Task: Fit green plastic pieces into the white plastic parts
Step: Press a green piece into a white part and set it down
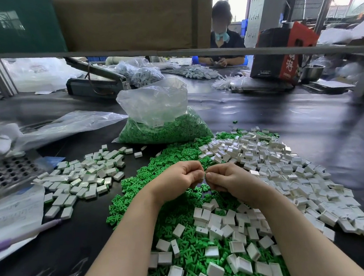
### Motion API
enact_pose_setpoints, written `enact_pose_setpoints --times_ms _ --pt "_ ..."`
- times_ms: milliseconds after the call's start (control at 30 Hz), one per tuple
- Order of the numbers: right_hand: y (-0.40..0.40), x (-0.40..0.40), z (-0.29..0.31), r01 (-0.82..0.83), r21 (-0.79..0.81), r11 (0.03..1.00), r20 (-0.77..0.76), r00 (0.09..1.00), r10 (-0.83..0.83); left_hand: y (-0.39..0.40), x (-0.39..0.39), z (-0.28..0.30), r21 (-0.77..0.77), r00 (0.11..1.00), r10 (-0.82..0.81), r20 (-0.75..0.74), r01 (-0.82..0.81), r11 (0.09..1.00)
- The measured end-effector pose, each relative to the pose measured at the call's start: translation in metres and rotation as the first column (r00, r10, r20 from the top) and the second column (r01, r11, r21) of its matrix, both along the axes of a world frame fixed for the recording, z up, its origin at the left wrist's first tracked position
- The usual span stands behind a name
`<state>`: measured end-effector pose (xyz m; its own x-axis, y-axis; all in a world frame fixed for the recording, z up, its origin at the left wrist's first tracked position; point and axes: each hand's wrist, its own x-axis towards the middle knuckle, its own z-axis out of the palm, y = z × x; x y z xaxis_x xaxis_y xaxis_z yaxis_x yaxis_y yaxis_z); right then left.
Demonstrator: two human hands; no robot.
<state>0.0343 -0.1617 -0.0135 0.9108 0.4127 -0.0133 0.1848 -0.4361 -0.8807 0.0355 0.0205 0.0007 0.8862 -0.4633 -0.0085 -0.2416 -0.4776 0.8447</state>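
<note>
The left hand (178, 179) and the right hand (225, 179) meet above the middle of the black tabletop (295, 114). Their fingertips pinch something small between them. A bit of white shows there, likely one white part, but I cannot tell if a green piece is inside.

A pile of done parts (81, 179), white with green showing, lies to the left. It is much smaller than the heaps still waiting: loose green pieces (157, 168) under the hands, empty white parts (289, 172) to the right, and a full bag of green pieces (164, 128) behind. Most of the work seems left.

The near edge is crowded. The right side of the tabletop has bare room.
</note>
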Motion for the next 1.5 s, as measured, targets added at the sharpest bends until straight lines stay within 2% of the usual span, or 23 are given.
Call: enact_pose_setpoints --times_ms 333,533,733,967,1100,1200,1367,1500 --pt "0.001 -0.003 0.005 -0.014 -0.169 0.985 0.109 0.994 0.032 0.002 0.003 -0.004 0.017 1.0 -0.005 0.002 0.005 1.0" --pt "0.002 -0.005 0.006 -0.007 -0.108 0.994 0.07 0.997 0.015 0.002 0.004 -0.006 -0.011 1.0 -0.003 0.022 0.003 1.0" --pt "0.002 -0.004 0.004 0.004 -0.172 0.985 0.123 0.992 0.017 0.002 0.004 -0.005 0.003 0.999 0.002 0.04 -0.002 1.0" --pt "-0.001 -0.002 0.002 -0.034 0.042 0.999 0.094 0.995 0.03 0.009 0.006 -0.003 -0.107 0.997 0.059 0.045 -0.054 0.993" --pt "-0.001 -0.004 0.003 -0.051 0.181 0.982 -0.001 0.999 0.052 0.011 0.009 -0.001 -0.176 0.997 0.067 0.04 -0.059 0.983" --pt "-0.002 -0.002 0.002 -0.035 0.307 0.951 -0.108 0.992 0.072 0.008 0.007 0.001 -0.206 0.999 0.031 0.024 -0.026 0.978" --pt "-0.003 0.001 -0.001 -0.009 0.47 0.883 -0.304 0.937 0.171 0.002 0.006 0.004 -0.253 0.987 0.109 0.115 -0.077 0.965" --pt "0.001 0.001 -0.003 0.033 0.615 0.788 -0.335 0.916 0.223 -0.004 0.006 0.003 -0.246 0.985 0.121 0.12 -0.088 0.965"
